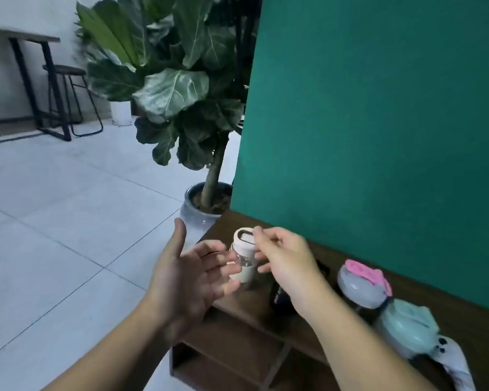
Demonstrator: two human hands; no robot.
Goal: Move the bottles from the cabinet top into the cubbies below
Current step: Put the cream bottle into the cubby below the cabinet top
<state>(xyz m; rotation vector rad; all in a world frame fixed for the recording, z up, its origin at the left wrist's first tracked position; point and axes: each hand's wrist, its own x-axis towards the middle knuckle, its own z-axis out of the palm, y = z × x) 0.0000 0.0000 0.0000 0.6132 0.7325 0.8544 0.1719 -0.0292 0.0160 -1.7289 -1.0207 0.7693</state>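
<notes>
At the cabinet [266,311] top's left edge, the right hand [285,256] pinches the clear bottle [244,256]'s lid loop, while the left hand [189,273] is spread open beside it above bare floor [54,221].

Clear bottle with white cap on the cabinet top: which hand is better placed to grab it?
Left. The left hand is open, fingers already beside the clear bottle body. The right hand only pinches at its cap.

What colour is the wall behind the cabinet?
Teal green wall, seen in the head view.
</notes>
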